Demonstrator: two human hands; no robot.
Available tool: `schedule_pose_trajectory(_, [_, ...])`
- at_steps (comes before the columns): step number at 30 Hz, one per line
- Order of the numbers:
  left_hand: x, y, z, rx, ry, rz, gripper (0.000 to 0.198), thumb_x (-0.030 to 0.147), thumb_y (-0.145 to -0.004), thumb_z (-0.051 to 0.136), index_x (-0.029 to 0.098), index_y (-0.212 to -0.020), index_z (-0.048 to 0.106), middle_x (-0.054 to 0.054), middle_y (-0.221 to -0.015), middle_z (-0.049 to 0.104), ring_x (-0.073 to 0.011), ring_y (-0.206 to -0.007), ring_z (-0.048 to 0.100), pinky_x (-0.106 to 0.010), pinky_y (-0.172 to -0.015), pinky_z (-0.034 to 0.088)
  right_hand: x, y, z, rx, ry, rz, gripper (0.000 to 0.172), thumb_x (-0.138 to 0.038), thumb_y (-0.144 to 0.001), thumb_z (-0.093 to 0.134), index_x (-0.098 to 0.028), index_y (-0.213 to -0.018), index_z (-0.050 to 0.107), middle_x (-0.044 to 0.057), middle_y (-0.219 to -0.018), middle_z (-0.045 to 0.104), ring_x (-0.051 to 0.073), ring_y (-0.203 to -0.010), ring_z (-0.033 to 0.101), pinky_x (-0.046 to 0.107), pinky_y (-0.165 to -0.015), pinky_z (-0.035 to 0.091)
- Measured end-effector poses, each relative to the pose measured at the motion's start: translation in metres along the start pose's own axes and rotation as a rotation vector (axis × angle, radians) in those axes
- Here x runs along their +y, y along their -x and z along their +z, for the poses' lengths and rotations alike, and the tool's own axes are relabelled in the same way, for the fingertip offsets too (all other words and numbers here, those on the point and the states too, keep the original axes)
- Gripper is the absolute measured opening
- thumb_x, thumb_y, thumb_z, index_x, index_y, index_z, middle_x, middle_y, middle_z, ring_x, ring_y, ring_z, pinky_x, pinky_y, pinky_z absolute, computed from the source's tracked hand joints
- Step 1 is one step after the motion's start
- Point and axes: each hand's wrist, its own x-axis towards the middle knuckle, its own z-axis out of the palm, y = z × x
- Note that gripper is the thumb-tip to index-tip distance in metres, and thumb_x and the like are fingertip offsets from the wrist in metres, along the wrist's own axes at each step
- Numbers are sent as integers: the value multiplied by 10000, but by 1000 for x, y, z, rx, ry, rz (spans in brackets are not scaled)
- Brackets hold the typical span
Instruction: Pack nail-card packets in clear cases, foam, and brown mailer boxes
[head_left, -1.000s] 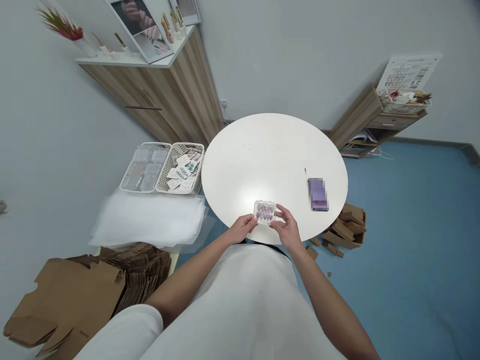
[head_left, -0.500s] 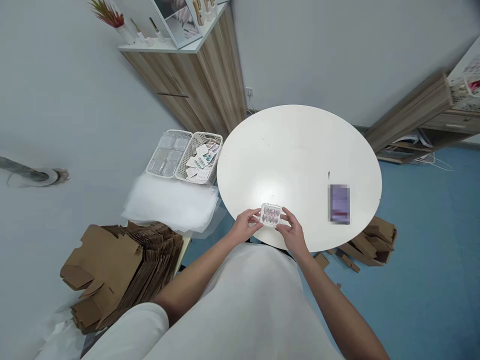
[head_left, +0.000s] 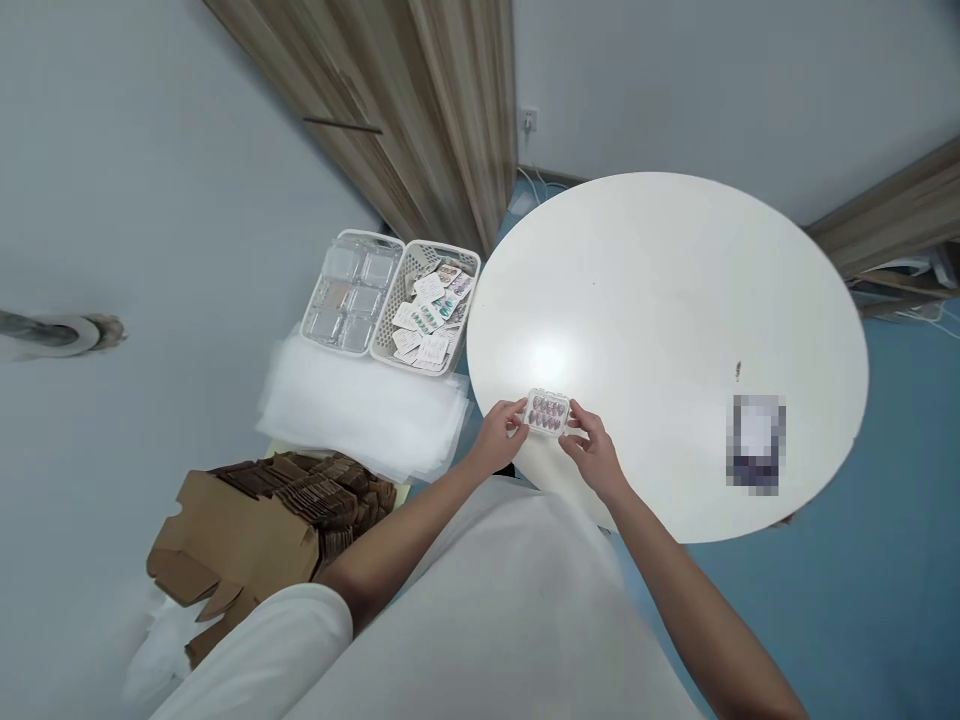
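Note:
A small clear plastic case [head_left: 547, 412] holds two rows of pinkish-purple press-on nails on a white backing. My left hand [head_left: 498, 438] pinches its left edge between thumb and fingers. On the opposite edge, my right hand [head_left: 596, 450] grips the case the same way. Both hands hold it over the near edge of the white oval table [head_left: 660, 290], with the nails facing up. The case looks closed, though its lid is hard to make out.
Left of the table stand a basket of clear cases [head_left: 351, 290] and a basket of nail cards [head_left: 427, 310]. Nearer lie translucent plastic sheets [head_left: 360, 405] and stacked flat cardboard boxes [head_left: 247, 530]. A blurred-out rectangular object [head_left: 756, 445] rests on the table's right side.
The view has tilted down and turned left, so the table and baskets appear larger and shifted right. Both hands keep their hold on the case.

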Motion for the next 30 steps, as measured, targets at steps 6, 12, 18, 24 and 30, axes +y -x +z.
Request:
schedule_pose_trajectory(6, [-26,-35,-47,33,-68,-122,459,211,-777,479,214,-1235,439,-55,-984,483,-135,-835,523,-289,-762,478,-9,-62,50,-90,102,42,603,-303,-732,541,-394,-1282,310,22,-1133,396,169,-981,454,387,-839,433])
schedule_pose_trajectory(12, [-42,-66,-70,14,-156,-197,559,306,-779,492,208,-1304,326,-90,-1101,409,-211,-1023,449,-344,-836,419,-10,-102,88,-73,160,95,694,-323,-727,541,-362,-1334,206,40,-1156,366,176,-937,456,374,-783,457])
schedule_pose_trajectory(18, [-48,-77,-75,-22,-148,-194,598,294,-770,502,219,-1318,273,-99,-1155,374,-237,-1123,373,-378,-899,369,-6,-114,97,-48,165,98,680,-309,-742,523,-365,-1334,193,41,-1182,348,174,-957,450,360,-768,460])
schedule_pose_trajectory(24, [-53,-81,-77,-37,-123,-228,591,278,-764,506,216,-1305,278,-106,-1187,358,-240,-1144,366,-392,-917,365,-7,-118,98,-36,154,115,636,-309,-747,525,-379,-1312,241,38,-1208,352,175,-973,453,360,-768,460])
schedule_pose_trajectory(30, [-52,-69,-73,11,-59,-266,643,247,-752,525,242,-1314,212,-107,-1227,328,-226,-1121,389,-379,-870,408,-16,-111,101,32,99,180,611,-327,-748,530,-341,-1303,274,49,-1224,371,167,-964,471,351,-777,470])
